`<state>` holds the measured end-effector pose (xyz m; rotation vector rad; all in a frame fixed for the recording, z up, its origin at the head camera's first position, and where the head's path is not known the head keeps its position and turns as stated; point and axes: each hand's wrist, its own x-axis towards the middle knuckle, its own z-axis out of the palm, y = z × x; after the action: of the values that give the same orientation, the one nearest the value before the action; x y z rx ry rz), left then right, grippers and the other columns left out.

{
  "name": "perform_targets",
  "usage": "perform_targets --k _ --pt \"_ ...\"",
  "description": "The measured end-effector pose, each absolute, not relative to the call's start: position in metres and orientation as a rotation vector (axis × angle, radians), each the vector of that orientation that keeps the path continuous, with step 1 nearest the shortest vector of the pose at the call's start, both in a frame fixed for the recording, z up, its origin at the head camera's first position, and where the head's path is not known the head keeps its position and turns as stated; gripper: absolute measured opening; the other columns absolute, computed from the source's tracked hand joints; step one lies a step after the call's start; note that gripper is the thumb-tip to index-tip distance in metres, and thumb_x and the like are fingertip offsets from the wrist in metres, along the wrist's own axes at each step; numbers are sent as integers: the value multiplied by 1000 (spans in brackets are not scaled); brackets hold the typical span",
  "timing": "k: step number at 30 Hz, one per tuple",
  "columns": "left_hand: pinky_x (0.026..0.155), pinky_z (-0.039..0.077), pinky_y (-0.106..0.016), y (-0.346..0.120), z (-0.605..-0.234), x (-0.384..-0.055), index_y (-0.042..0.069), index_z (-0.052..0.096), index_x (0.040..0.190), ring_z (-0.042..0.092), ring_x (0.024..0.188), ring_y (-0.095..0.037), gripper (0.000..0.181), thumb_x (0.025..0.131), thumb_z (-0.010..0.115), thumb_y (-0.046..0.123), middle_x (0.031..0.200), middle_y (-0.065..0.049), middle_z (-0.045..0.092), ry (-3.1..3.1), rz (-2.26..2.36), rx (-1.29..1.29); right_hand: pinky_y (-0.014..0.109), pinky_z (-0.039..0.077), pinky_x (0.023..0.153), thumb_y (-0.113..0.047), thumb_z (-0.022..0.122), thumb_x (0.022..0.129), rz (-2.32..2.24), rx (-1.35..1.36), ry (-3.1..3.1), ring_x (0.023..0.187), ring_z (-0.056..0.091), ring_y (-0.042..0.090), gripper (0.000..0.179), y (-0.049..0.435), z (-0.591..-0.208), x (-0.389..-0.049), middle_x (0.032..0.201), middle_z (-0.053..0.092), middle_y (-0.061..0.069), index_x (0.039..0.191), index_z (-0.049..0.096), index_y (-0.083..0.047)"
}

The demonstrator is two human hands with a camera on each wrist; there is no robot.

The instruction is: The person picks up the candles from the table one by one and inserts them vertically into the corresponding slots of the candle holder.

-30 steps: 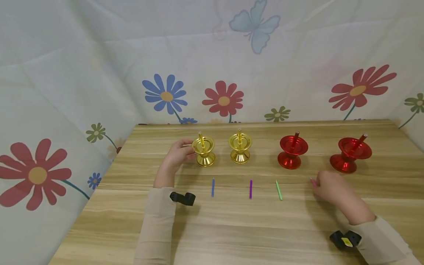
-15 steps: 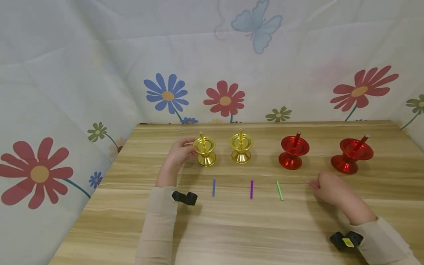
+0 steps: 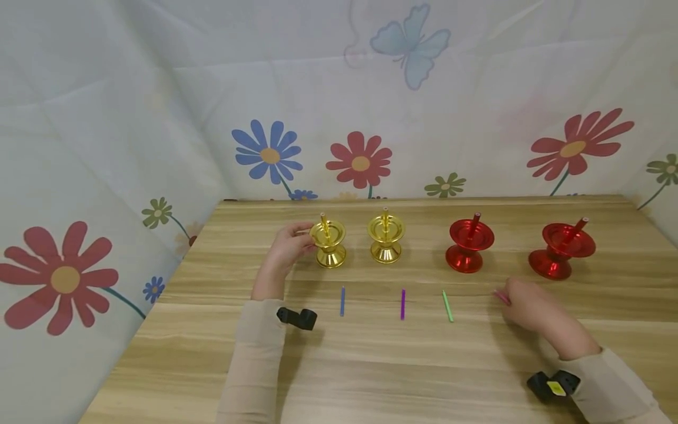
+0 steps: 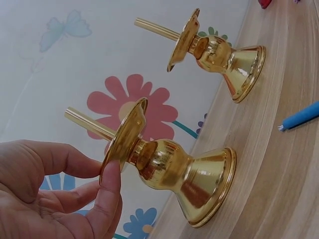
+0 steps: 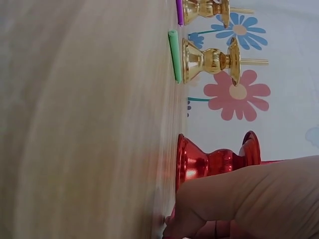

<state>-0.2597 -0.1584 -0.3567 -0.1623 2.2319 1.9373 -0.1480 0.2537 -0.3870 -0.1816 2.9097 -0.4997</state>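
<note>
My left hand [image 3: 288, 248] pinches the dish rim of the leftmost gold candle holder [image 3: 331, 254] between thumb and fingers; in the left wrist view the holder [image 4: 164, 164] stands upright on its base. My right hand [image 3: 532, 306] is low over the table at the right, gripping a thin pink candle [image 3: 501, 297] whose end sticks out to the left. In the right wrist view that candle is mostly hidden by the fingers. Lying in a row between the hands are a blue candle [image 3: 342, 301], a purple candle [image 3: 403, 304] and a green candle [image 3: 447, 306].
A second gold holder [image 3: 386, 250] stands right of the first. Farther right are two red candle holders, one nearer the middle [image 3: 464, 259] and one [image 3: 551, 264] just behind my right hand. The wooden table [image 3: 371, 371] ends at a flower-printed cloth [image 3: 477, 106].
The pink candle's exposed end has swung slightly left in my right hand's fingers. My left hand keeps its hold on the gold holder's rim. The other candles and holders stay put.
</note>
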Motion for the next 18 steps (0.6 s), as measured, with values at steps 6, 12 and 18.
perform_targets --k 6,12,18 --pt "99 47 -39 -158 -359 -261 -8 40 137 56 81 -10 48 90 45 -9 113 -17 52 2217 1950 -148 29 31 52 -4 62 77 -488 -194 2911 60 41 19 18 251 -383 -146 64 42 4 71 45 -7" --pt "100 47 -41 -159 -359 -259 -7 40 137 56 83 -11 48 89 45 -8 115 -19 52 2221 1953 -122 30 33 54 -3 63 73 -494 -201 2944 63 43 21 16 249 -376 -144 68 45 5 75 48 -5" --pt "80 54 -24 -159 -358 -260 -9 40 137 56 78 -9 48 89 45 -8 115 -20 53 2226 1958 -112 29 33 52 -2 61 79 -529 -218 2946 62 42 19 11 237 -371 -144 66 44 4 80 51 -3"
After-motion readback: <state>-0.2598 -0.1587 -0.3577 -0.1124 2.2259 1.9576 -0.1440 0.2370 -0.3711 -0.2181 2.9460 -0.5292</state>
